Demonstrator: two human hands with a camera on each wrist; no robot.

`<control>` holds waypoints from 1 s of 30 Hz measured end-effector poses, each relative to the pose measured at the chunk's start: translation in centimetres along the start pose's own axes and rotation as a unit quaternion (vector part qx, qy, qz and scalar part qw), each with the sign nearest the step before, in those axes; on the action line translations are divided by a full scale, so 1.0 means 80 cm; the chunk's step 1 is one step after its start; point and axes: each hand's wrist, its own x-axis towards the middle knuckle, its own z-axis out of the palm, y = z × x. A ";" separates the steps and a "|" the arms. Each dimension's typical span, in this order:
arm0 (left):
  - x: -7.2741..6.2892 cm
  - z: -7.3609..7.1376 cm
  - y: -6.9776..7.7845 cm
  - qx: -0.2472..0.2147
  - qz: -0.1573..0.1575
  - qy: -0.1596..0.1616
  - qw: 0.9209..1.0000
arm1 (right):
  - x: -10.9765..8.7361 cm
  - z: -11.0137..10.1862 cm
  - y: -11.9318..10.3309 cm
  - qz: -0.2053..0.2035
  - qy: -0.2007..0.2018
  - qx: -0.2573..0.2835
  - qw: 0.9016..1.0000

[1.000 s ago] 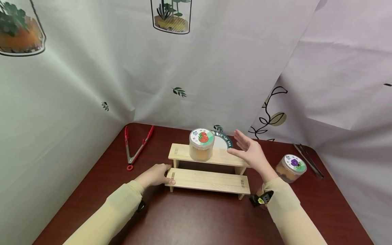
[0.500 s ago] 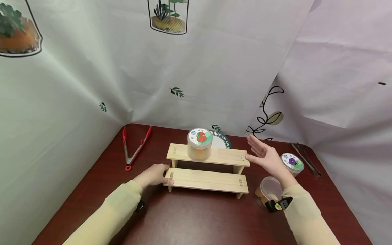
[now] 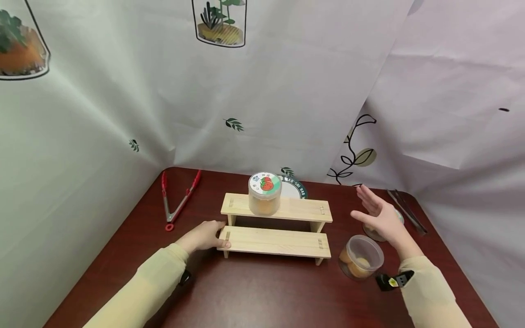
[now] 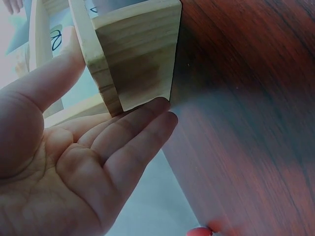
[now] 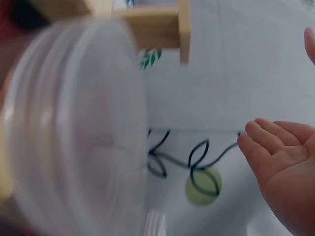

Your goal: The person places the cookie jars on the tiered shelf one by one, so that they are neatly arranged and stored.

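Looks partway, with top jar (image 3: 264, 205) on stand (image 3: 272, 242) mid-frame, front jar (image 3: 361, 258) and rear jar (image 3: 373, 234) left on desk (image 3: 262, 296), lower right. Gripping stand with left hand (image 3: 204, 237); holding nothing in right hand (image 3: 382, 219), thumb spread.

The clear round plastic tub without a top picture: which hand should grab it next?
Probably the right hand: it's empty and near the clear round plastic tub. The left hand, farther away, holds the pale wooden two-tier stand.
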 end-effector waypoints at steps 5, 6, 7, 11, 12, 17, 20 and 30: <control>-0.001 0.000 0.001 -0.001 -0.001 0.003 1.000 | -0.014 -0.017 0.021 0.016 0.027 0.007 0.999; -0.001 0.000 0.001 -0.001 0.000 0.004 1.000 | -0.016 -0.020 0.025 0.019 0.029 0.011 0.999; -0.001 -0.001 0.002 -0.001 0.003 0.004 1.000 | -0.019 -0.022 0.028 0.023 0.032 0.010 0.999; -0.001 -0.001 0.001 -0.005 0.002 0.003 1.000 | -0.026 -0.030 0.039 0.042 0.033 -0.006 0.999; -0.001 0.000 0.001 -0.006 0.001 0.002 1.000 | -0.028 -0.031 0.041 0.046 0.035 -0.010 0.998; -0.003 0.002 0.001 -0.017 -0.005 0.001 1.000 | -0.036 -0.037 0.055 0.050 0.061 -0.021 0.997; -0.004 0.002 0.002 -0.018 -0.004 0.001 1.000 | -0.042 -0.041 0.063 0.054 0.079 -0.034 0.995; -0.003 0.000 0.003 -0.015 -0.004 0.004 1.000 | -0.047 -0.049 0.087 0.075 0.126 -0.066 0.987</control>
